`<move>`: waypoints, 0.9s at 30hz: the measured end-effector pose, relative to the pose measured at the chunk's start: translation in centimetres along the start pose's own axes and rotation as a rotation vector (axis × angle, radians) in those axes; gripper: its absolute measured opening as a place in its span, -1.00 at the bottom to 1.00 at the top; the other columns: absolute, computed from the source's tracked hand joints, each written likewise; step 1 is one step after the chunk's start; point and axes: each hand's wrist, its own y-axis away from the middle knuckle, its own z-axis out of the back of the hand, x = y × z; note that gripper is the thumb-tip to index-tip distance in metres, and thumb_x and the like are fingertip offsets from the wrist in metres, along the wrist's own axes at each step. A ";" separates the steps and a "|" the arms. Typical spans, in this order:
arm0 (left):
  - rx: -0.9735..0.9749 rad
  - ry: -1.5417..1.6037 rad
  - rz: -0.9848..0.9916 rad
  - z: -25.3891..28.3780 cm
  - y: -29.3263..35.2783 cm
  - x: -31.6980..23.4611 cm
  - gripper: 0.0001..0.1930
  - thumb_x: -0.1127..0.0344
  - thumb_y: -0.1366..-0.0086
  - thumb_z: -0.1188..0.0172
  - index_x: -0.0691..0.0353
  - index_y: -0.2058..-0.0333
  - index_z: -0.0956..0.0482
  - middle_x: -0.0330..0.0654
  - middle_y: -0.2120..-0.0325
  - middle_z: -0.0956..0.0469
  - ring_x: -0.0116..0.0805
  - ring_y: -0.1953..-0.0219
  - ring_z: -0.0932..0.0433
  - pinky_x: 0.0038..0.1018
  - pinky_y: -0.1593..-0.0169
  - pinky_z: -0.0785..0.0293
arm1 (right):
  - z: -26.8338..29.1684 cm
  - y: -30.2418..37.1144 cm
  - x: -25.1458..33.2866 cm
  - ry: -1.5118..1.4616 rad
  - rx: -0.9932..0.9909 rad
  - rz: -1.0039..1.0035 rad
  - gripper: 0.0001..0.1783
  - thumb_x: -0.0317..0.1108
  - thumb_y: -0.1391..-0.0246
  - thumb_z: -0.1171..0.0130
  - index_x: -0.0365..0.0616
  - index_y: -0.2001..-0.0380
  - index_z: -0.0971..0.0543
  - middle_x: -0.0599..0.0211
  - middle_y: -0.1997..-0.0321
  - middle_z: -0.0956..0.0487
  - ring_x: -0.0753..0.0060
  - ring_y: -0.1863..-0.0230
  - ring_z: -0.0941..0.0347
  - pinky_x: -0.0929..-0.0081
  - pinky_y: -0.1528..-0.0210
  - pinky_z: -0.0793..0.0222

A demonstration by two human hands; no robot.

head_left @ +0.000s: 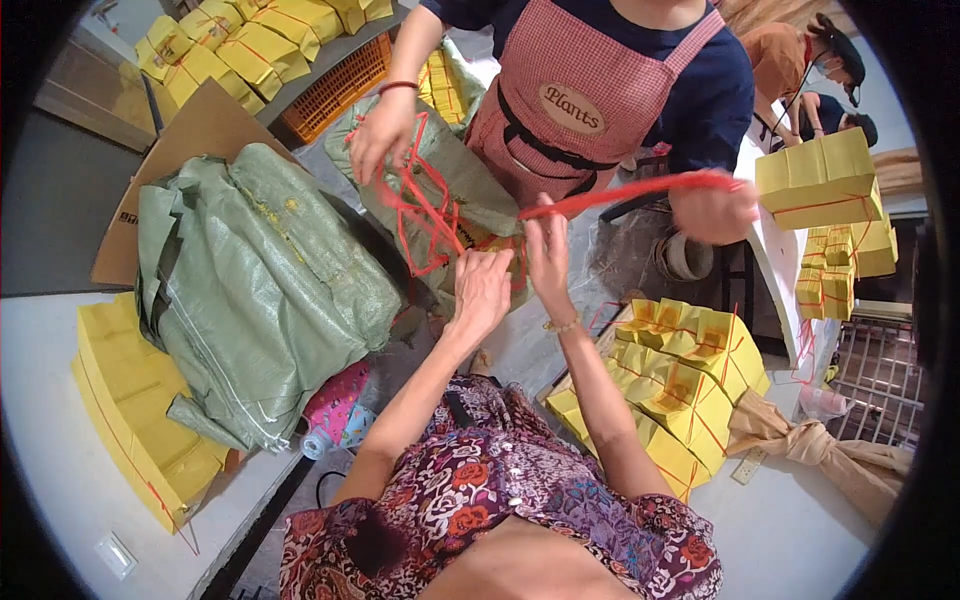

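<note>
Between me and a co-worker in a red checked apron stands a green woven sack (462, 170), with yellow paper showing at its mouth. A red plastic cord (625, 194) runs across the sack in loose loops. My left hand (482, 292) is bent over the sack's mouth, its fingers pinched where a strand of cord meets them. Just to its right, my right hand (547, 250) pinches the cord at its fingertips. The co-worker's one hand (385, 135) is at the loops on the left; their other hand (712, 210), blurred, pulls the cord taut to the right.
A full green sack (265, 300) lies at left over yellow paper bundles (150, 400) and a cardboard sheet (165, 190). Tied yellow bundles (685, 375) are stacked at right, with more (820, 180) on a white table. An orange crate (335, 88) stands behind. Other people work far right.
</note>
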 end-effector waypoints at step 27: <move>-0.075 2.236 1.017 -7.2 -1.9 -5.6 -0.83 0.31 -0.34 0.13 0.23 0.22 -0.38 -0.32 0.61 -0.28 -0.48 0.59 -0.27 -0.44 0.34 -0.35 | 25.5 10.4 18.5 -0.778 -0.515 0.291 -0.71 -0.15 -0.30 0.22 -0.13 0.30 -0.37 0.51 0.62 -0.19 0.70 0.63 -0.10 0.71 0.55 -0.18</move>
